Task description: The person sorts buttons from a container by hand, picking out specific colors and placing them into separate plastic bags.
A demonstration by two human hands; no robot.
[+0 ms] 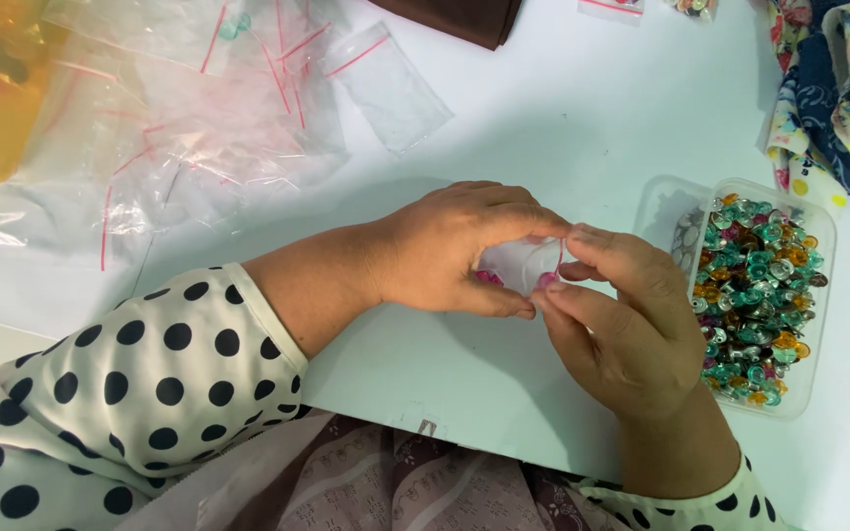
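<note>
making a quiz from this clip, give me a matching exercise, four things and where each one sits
Things:
1. small clear bag
2. tub of coloured beads
3. pile of empty zip bags
4. flowered cloth

Places:
A. top right corner
B. pinched between left hand and right hand
C. upper left of the table
D. just right of the hands

Pairs: 1-B, 2-D, 3-C, 4-A

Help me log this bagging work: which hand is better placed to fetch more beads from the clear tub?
Probably the right hand: it lies beside the tub of coloured beads, while the left hand cradles the small clear bag farther away.
</note>
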